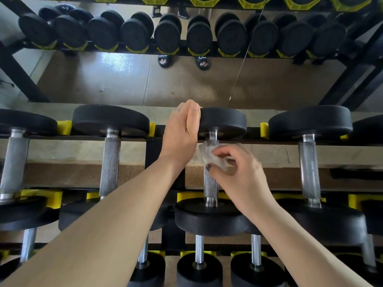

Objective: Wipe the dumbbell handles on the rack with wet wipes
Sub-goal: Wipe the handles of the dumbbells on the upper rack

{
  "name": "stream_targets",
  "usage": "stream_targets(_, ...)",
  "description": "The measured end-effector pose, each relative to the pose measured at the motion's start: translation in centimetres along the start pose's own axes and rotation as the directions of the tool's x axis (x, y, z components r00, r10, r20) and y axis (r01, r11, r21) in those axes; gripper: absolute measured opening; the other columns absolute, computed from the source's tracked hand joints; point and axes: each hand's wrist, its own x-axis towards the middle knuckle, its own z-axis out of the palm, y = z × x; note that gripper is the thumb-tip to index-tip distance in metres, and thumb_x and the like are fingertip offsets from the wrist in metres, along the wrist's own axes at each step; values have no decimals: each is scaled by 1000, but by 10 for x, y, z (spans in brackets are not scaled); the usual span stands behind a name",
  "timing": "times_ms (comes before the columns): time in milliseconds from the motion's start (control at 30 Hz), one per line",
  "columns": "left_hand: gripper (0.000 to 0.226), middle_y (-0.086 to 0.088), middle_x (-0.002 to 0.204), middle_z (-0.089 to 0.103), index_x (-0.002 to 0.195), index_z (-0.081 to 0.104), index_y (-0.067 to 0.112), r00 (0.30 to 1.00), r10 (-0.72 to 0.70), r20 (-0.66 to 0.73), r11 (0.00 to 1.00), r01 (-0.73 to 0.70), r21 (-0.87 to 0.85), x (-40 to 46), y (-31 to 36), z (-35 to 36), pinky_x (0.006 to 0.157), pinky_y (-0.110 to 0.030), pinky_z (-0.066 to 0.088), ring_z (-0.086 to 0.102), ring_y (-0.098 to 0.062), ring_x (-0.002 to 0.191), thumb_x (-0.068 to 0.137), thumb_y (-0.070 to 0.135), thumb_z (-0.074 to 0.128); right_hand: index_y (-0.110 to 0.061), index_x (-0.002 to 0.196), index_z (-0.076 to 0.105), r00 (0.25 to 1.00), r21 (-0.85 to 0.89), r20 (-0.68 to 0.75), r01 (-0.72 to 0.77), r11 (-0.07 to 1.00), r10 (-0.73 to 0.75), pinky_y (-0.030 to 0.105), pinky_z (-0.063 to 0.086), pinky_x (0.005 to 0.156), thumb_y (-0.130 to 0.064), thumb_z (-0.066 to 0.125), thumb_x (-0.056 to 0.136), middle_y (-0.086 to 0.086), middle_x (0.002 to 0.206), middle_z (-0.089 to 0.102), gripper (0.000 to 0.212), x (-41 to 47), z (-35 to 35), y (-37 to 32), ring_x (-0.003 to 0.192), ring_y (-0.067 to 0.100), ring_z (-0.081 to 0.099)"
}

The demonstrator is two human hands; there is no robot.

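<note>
A black dumbbell with a knurled steel handle [211, 184] lies front-to-back on the rack, in the middle of the view. My left hand [182, 131] grips the rim of its far weight plate [224, 119], thumb on top. My right hand [238, 172] pinches a crumpled white wet wipe [207, 154] against the upper part of that handle. The wipe wraps partly around the bar; the fingers hide its right side.
Neighbouring dumbbells rest on yellow cradles: one handle to the left [109, 162], another to the right [308, 168]. Smaller dumbbells [199, 257] sit on the tier below. A mirror [186, 79] behind the rack reflects more dumbbells and the floor.
</note>
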Motion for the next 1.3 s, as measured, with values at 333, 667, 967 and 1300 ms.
stream_targets(333,42,-11,75,43,82,44,2,999,-37,-15,999,37,6,1,-1,3,66,-32,36,42,-24,74,111,27,28,-24,94,75,993,7,113,15,1000,-15,14,52,78,-8,77,83,-15,101,63,19,-11,-23,10,93,-2,61)
stream_targets(667,42,-9,78,47,83,45,5,998,-64,-18,998,64,2,1,-2,3,67,-41,40,46,-25,78,110,31,28,-18,122,66,975,-326,-17,205,923,-222,24,55,67,-14,64,94,1,108,52,29,11,0,-1,85,12,56)
stream_targets(967,41,-10,83,53,86,49,7,993,-110,-37,994,111,21,0,0,6,71,-49,48,52,-25,82,109,34,28,-21,115,64,978,-506,-41,155,849,-203,30,55,68,-38,68,91,3,113,59,30,14,14,-22,99,18,59)
stream_targets(1300,44,-15,81,49,84,46,4,995,-90,-39,996,90,-1,0,0,4,66,-41,41,48,-27,78,110,34,27,-12,121,62,940,-127,-224,233,964,-257,10,45,69,-9,53,98,2,108,59,25,11,1,-13,85,10,56)
